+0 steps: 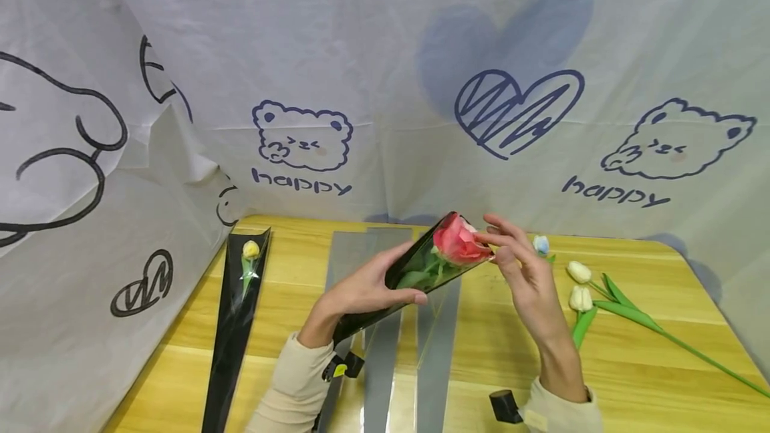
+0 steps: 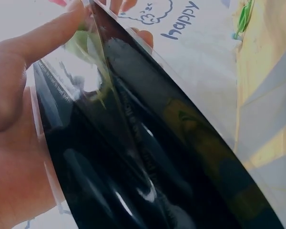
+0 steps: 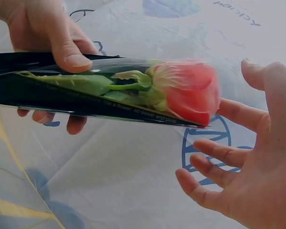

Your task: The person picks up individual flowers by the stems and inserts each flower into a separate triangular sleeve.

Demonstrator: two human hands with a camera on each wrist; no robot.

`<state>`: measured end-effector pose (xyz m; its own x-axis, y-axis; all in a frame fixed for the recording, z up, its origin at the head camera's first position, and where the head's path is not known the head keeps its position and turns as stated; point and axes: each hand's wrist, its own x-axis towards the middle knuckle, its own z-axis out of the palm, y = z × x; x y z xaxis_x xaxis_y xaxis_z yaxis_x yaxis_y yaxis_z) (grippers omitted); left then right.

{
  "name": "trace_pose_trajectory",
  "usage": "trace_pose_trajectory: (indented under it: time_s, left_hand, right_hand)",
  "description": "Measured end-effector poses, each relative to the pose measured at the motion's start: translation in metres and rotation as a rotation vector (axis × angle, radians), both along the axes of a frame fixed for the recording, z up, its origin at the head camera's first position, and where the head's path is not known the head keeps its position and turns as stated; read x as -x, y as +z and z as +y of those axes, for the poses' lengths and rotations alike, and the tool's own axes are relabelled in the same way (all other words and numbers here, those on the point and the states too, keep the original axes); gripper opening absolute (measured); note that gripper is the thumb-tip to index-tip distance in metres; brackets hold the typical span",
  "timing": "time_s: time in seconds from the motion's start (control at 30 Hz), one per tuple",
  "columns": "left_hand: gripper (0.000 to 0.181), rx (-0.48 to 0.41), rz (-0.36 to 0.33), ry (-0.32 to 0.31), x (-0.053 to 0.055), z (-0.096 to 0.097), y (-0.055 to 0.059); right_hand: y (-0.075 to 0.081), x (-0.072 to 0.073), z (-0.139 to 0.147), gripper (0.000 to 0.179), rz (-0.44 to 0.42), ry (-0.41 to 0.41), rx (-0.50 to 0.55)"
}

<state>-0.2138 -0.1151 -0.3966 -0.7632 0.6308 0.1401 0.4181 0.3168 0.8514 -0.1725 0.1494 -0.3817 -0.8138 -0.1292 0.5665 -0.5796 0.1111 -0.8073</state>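
A pink-red rose (image 1: 460,240) with green leaves lies inside a black-and-clear flower sleeve (image 3: 19,90), its bloom showing at the wide end. My left hand (image 1: 367,286) grips the sleeve below the bloom, thumb across the clear front and other fingers behind. Held aslant above the table, the sleeve points its bloom up and right in the head view. My right hand (image 1: 529,279) is beside the bloom with fingers spread, the index fingertip right at the petals' edge (image 3: 214,95). The left wrist view shows the sleeve's dark lower part (image 2: 148,157) close up.
On the wooden table (image 1: 493,366), a yellow tulip (image 1: 250,250) lies in another black sleeve (image 1: 225,353) at left. Several grey flat sleeves (image 1: 379,386) lie mid-table. White tulips (image 1: 579,271) and a blue-white one (image 1: 541,244) lie at right. A printed cloth (image 1: 385,72) hangs behind.
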Motion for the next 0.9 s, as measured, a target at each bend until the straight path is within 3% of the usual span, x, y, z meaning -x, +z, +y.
trace_pose_trajectory:
  time_s: [0.33, 0.5, 0.6, 0.73, 0.9]
  left_hand:
    - [0.078, 0.019, 0.076, -0.052, 0.001, 0.010, 0.012]
    - [0.076, 0.021, 0.096, -0.056, 0.003, 0.014, 0.013]
    - [0.078, -0.004, 0.027, 0.023, 0.007, 0.004, 0.015]
    - [0.084, -0.099, -0.126, 0.197, 0.023, -0.027, 0.016]
    - [0.078, -0.166, -0.265, 0.363, 0.047, -0.080, -0.003]
  right_hand:
    - [-0.003, -0.001, 0.000, 0.040, -0.035, 0.047, -0.117]
    - [-0.002, -0.003, 0.000, 0.038, -0.061, 0.023, -0.136]
    - [-0.002, -0.002, 0.001, 0.036, -0.072, -0.020, -0.055]
    - [-0.002, 0.001, 0.007, 0.037, -0.092, -0.117, 0.085]
    - [-0.003, 0.003, 0.021, 0.040, -0.168, -0.249, 0.160]
